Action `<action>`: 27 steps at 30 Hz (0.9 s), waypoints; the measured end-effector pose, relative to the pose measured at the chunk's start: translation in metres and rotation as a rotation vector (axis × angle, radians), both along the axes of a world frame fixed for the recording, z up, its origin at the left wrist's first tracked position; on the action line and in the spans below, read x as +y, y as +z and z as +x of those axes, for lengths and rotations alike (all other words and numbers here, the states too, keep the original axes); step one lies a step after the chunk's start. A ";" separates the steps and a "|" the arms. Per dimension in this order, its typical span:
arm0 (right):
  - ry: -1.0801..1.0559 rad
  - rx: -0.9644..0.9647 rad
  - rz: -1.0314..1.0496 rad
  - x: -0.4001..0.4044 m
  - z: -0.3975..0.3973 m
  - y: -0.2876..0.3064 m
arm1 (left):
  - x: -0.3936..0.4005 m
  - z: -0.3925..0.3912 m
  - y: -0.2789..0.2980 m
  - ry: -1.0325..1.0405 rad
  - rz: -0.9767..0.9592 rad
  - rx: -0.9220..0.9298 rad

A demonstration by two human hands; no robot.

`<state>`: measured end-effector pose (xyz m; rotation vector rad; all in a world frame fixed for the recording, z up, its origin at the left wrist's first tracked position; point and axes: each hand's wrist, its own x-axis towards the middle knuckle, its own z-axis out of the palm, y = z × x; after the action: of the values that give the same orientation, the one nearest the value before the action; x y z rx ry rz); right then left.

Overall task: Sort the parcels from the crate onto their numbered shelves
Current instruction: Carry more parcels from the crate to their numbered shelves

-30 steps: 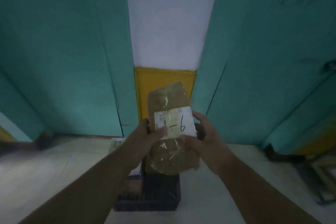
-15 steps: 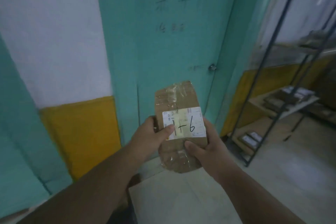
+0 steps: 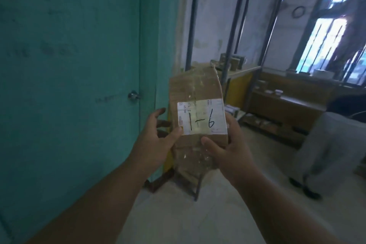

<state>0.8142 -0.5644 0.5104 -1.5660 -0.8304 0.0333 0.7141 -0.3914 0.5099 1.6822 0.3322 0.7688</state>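
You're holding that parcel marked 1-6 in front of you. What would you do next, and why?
Probably carry the parcel toward the metal shelving ahead on the right. Both the left hand and right hand hold it, its label reads 1-6, and it isn't shelved yet.

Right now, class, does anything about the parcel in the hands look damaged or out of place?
The parcel looks worn: its cardboard is creased and wrapped in wrinkled clear tape, and its top right corner is bent. The white label, handwritten 1-6, sits slightly tilted. The left hand and right hand both hold it. Nothing is spilled.
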 end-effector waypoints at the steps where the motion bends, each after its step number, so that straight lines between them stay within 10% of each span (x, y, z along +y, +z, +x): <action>1: -0.025 0.006 0.019 -0.002 0.022 0.001 | -0.001 0.023 0.000 -0.009 0.009 0.006; 27: -0.412 -0.029 0.042 -0.138 0.654 0.028 | -0.120 0.712 0.030 -0.334 0.114 0.002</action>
<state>1.4687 -0.7020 0.5381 -1.6738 -0.5134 -0.3032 1.4264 -0.5115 0.5403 1.7866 0.0050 0.5448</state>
